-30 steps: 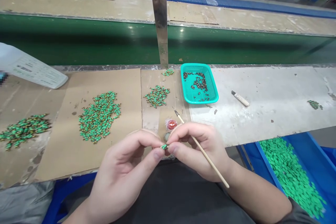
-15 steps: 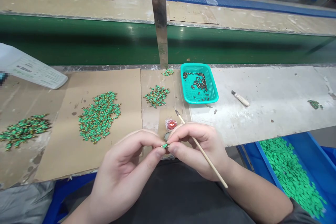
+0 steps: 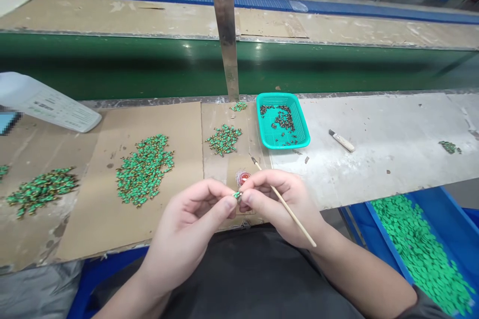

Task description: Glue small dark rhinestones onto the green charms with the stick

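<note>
My left hand [image 3: 194, 224] pinches a small green and gold piece [image 3: 236, 194] between thumb and forefinger. From the other side, the thumb and forefinger of my right hand [image 3: 284, 204] meet the same piece. A thin wooden brush [image 3: 294, 215] also rests in my right hand, its dark tip pointing away toward the table. Just beyond the fingertips is a small red round container [image 3: 244, 178], partly covered by my right hand. Piles of green and gold pieces lie on cardboard, a large one [image 3: 144, 172] and a smaller one [image 3: 224, 139].
A turquoise basket [image 3: 264, 132] holds small dark metallic bits. To its right lies a short knife-like tool [image 3: 342, 140]. A white bottle [image 3: 56, 104] lies at the left. A metal post [image 3: 226, 30] rises behind the table; a blue bin [image 3: 441, 224] with green pieces sits low right.
Both hands have risen slightly with the piece between them, and the brush has tilted a little with my right hand. The view has shifted slightly.
</note>
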Demonstrator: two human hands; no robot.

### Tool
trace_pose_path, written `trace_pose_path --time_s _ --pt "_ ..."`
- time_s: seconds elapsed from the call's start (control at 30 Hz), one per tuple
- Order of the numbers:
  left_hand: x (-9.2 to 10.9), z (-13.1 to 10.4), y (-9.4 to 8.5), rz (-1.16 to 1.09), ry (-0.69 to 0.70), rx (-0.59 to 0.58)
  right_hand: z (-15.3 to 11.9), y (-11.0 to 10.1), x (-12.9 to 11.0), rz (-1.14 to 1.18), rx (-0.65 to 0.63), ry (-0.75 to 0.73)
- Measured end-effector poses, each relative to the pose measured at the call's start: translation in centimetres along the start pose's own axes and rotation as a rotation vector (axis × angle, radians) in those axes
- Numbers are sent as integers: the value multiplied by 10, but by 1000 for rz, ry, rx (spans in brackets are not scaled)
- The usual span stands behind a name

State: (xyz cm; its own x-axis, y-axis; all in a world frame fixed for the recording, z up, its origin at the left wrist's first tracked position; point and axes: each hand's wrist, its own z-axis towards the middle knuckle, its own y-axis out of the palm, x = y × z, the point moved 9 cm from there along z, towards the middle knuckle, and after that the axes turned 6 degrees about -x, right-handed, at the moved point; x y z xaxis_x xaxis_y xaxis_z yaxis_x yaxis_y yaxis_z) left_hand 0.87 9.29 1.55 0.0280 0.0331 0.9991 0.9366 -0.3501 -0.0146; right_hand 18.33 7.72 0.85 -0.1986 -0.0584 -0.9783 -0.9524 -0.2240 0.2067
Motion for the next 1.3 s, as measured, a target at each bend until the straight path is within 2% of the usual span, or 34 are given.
trace_pose_path --time_s 0.13,0.3,0.37,0.47,0.57,0.63,0.7,0.8,0.87,0.93,1.03,1.17,1.3 --pt "-13 8 -10 117 -6 71 -6 -24 -12 -161 127 -111" --pt "-43 33 -41 382 -12 166 -20 -60 -10 -172 214 -202" --pt "-54 50 -52 509 -15 196 -20 -67 -2 -157 204 -193" --pt "-67 75 -59 677 -29 207 -20 -69 9 -167 144 -169" --pt "-71 92 -67 814 -55 197 -23 -77 17 -186 153 -148" --pt "-66 97 -87 896 -91 222 -26 -84 21 -190 129 -157" --pt "-57 100 -119 975 -153 277 -29 -90 22 -214 102 -168" --pt "-44 104 -166 1079 -269 293 -36 -103 20 -281 212 -152" --pt "-40 107 -181 1127 -316 220 -40 -107 19 -301 303 -128" --pt "-39 107 -182 1168 -336 132 -41 -107 20 -299 342 -103" --pt "-43 101 -173 1237 -361 57 -39 -106 26 -299 303 -61" --pt "-55 94 -165 1304 -419 47 -37 -107 34 -296 235 -20" --pt "-63 95 -164 1283 -413 53 -36 -103 31 -265 283 -30"
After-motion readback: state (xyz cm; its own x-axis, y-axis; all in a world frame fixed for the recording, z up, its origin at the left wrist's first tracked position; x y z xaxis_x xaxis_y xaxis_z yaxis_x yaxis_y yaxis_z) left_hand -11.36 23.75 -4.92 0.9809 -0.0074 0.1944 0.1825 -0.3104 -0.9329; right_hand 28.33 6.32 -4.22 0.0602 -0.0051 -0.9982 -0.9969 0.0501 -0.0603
